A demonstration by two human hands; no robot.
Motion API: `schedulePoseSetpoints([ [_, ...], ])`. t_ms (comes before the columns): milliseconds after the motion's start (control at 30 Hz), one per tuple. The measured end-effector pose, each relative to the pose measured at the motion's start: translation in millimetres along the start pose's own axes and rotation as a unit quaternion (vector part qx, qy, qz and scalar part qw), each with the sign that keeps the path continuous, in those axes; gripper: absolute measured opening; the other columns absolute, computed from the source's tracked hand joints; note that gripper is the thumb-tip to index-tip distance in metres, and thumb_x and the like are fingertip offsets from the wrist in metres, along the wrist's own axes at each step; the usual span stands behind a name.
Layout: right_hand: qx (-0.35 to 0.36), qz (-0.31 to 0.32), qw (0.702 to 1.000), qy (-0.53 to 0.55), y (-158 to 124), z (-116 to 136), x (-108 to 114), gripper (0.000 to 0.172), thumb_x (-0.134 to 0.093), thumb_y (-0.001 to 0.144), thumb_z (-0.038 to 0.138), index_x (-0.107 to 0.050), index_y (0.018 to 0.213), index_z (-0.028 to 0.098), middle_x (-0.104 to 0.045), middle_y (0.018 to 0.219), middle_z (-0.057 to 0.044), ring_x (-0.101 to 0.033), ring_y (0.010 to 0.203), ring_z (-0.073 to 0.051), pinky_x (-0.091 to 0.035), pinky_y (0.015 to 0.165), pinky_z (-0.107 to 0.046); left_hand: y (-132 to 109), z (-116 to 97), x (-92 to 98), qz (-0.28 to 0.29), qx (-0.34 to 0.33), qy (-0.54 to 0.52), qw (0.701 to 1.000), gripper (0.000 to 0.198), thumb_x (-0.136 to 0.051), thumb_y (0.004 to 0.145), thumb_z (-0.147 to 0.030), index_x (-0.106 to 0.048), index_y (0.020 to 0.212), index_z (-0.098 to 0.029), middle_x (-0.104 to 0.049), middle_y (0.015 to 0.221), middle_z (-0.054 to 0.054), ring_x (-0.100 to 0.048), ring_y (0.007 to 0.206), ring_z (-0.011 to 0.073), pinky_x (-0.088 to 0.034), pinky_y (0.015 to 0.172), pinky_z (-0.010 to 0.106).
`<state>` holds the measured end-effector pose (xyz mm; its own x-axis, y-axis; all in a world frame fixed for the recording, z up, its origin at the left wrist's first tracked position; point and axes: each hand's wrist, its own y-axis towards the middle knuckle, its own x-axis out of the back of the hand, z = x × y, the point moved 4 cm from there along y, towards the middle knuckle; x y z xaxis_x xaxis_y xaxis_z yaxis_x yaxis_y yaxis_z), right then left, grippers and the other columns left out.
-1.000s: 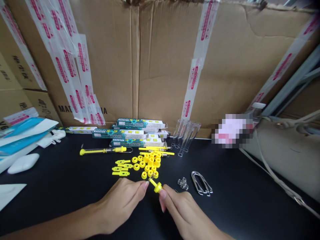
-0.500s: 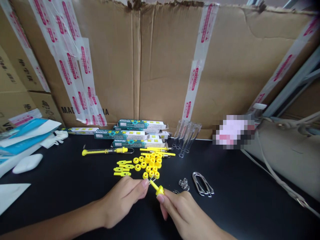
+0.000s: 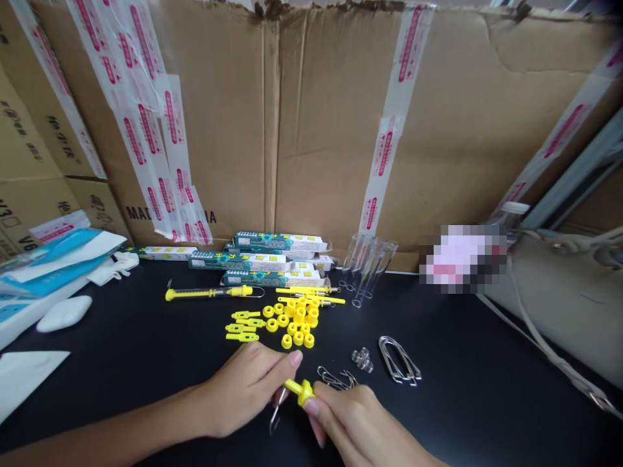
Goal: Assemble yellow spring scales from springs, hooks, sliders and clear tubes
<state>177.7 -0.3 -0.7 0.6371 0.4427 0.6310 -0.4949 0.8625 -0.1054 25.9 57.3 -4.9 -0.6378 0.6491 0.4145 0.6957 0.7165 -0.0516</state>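
Observation:
My right hand (image 3: 357, 415) pinches a yellow plastic piece (image 3: 304, 393), a narrow stem with a wider collar, its stem pointing left. My left hand (image 3: 250, 386) is closed at the stem's tip, with a thin metal wire hook (image 3: 275, 418) at its fingertips, the curved end hanging down. Whether the wire passes through the stem is hidden by the fingers. Beyond my hands lie several yellow rings and caps (image 3: 298, 338) and flat yellow tabs (image 3: 242, 329). Loose wire hooks (image 3: 335, 377) lie just beyond my right hand.
Clear tubes (image 3: 367, 269) stand behind, beside stacked small boxes (image 3: 263, 261). An assembled spring scale (image 3: 214, 293) lies at left. Bent metal rods (image 3: 400, 360) and small clear caps (image 3: 362, 359) are at right. A bag (image 3: 569, 305) and a large carton (image 3: 331, 130) border the table.
The yellow piece has dropped slightly and turned more level. The wire hook has swung from above the stem's tip to hanging below it. The view has shifted slightly.

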Motion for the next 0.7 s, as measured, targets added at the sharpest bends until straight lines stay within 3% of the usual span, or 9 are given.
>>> schedulePoseSetpoints([
  [100, 0.017, -0.010, 1.000, 0.007, -0.4, -1.9, -0.3, 0.054, -0.018, 0.101, 0.057, -0.046, 0.072, 0.022, -0.044, 0.060, 0.002, -0.044, 0.053, -0.012, -0.036, 0.056, -0.024, 0.8, 1.0, 0.4, 0.021, 0.011, -0.048, 0.999, 0.059, -0.032, 0.097, -0.066, -0.036, 0.060, -0.020, -0.032, 0.056, -0.007, -0.029, 0.053, 0.0105, -0.025, 0.053, 0.027],
  [200, 0.033, -0.041, 0.999, 0.009, -0.3, -3.6, 1.0, 0.058, -0.015, 0.102, 0.060, -0.046, 0.071, 0.022, -0.047, 0.062, 0.001, -0.049, 0.057, -0.013, -0.039, 0.060, -0.023, 1.7, -0.4, 2.0, 0.057, 0.018, -0.104, 0.993, 0.057, -0.035, 0.092, -0.073, -0.034, 0.066, -0.022, -0.027, 0.059, -0.008, -0.023, 0.053, 0.0101, -0.022, 0.050, 0.026],
  [333, 0.054, -0.056, 0.997, -0.007, 1.2, -4.3, 1.9, 0.061, -0.014, 0.102, 0.058, -0.049, 0.069, 0.022, -0.048, 0.060, 0.002, -0.050, 0.056, -0.013, -0.042, 0.060, -0.022, 1.2, -2.6, 3.9, 0.084, 0.016, -0.134, 0.987, 0.054, -0.045, 0.091, -0.068, -0.038, 0.068, -0.020, -0.033, 0.064, -0.006, -0.028, 0.057, 0.0105, -0.023, 0.051, 0.026],
  [567, 0.097, -0.055, 0.994, -0.022, -0.3, -1.3, 4.7, 0.062, -0.017, 0.104, 0.053, -0.055, 0.066, 0.021, -0.055, 0.060, 0.000, -0.057, 0.057, -0.013, -0.045, 0.062, -0.021, 1.3, 0.3, 5.1, 0.055, 0.022, -0.137, 0.989, 0.048, -0.047, 0.095, -0.062, -0.045, 0.074, -0.019, -0.040, 0.068, -0.005, -0.032, 0.060, 0.0104, -0.025, 0.052, 0.025],
  [633, 0.096, -0.050, 0.994, -0.016, -1.5, -0.8, 3.1, 0.055, -0.020, 0.105, 0.046, -0.059, 0.075, 0.020, -0.058, 0.061, 0.000, -0.056, 0.054, -0.013, -0.044, 0.058, -0.021, 1.7, 2.0, 4.7, 0.051, 0.027, -0.134, 0.989, 0.047, -0.047, 0.095, -0.061, -0.047, 0.076, -0.018, -0.042, 0.068, -0.005, -0.034, 0.061, 0.0104, -0.025, 0.053, 0.025],
  [700, 0.076, -0.039, 0.996, -0.011, -2.1, -1.9, 0.4, 0.043, -0.022, 0.104, 0.038, -0.060, 0.099, 0.018, -0.058, 0.057, 0.002, -0.052, 0.047, -0.012, -0.041, 0.051, -0.022, 1.5, 4.0, 3.1, 0.045, 0.035, -0.133, 0.990, 0.046, -0.047, 0.095, -0.061, -0.047, 0.078, -0.018, -0.043, 0.069, -0.005, -0.035, 0.062, 0.0104, -0.025, 0.053, 0.024],
])
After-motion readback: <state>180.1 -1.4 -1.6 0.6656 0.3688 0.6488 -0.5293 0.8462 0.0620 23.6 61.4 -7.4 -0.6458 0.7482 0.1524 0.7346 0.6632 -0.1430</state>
